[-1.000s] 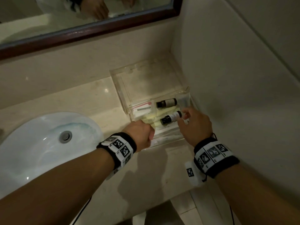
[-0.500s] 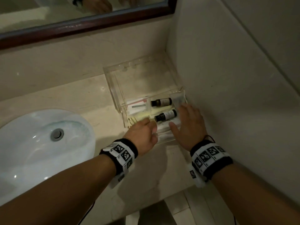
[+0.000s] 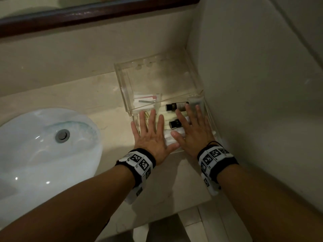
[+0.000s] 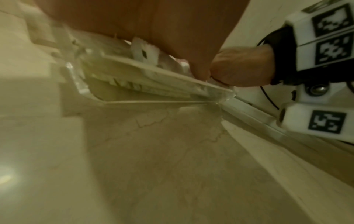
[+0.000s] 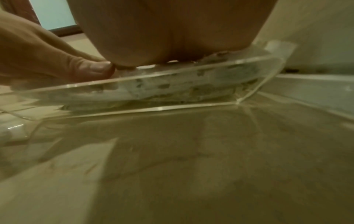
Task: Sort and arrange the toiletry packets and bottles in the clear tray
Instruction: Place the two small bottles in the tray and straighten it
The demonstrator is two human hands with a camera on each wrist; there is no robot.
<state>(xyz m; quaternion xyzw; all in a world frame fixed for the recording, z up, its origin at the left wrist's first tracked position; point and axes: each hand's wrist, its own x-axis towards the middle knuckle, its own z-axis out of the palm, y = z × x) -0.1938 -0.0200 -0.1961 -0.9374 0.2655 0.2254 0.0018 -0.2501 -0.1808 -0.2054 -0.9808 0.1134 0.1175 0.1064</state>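
A clear tray (image 3: pixel 212 123) sits in the counter's right corner, with a clear raised shelf (image 3: pixel 157 79) behind it. Two small dark bottles lie in it on their sides: the far bottle (image 3: pixel 176 106) and the near bottle (image 3: pixel 174 123), partly under my right fingers. White and pale yellow packets (image 3: pixel 167 119) lie flat beneath. My left hand (image 3: pixel 150 133) rests flat, fingers spread, over the tray's left half. My right hand (image 3: pixel 191 130) lies flat over the right half. The wrist views show the tray front wall (image 4: pixel 153 84) (image 5: pixel 134 97) with packets (image 5: pixel 172 89) behind it.
A white basin (image 3: pixel 43 151) with a metal drain (image 3: pixel 62 135) fills the left of the counter. A wall (image 3: pixel 253 84) closes the right side against the tray. A packet with a red stripe (image 3: pixel 145 100) lies under the shelf. A framed mirror (image 3: pixel 87 13) hangs above.
My right hand let go of the near bottle and flattened. My left hand went from a fist to spread fingers. Both palms now lie over the tray's contents.
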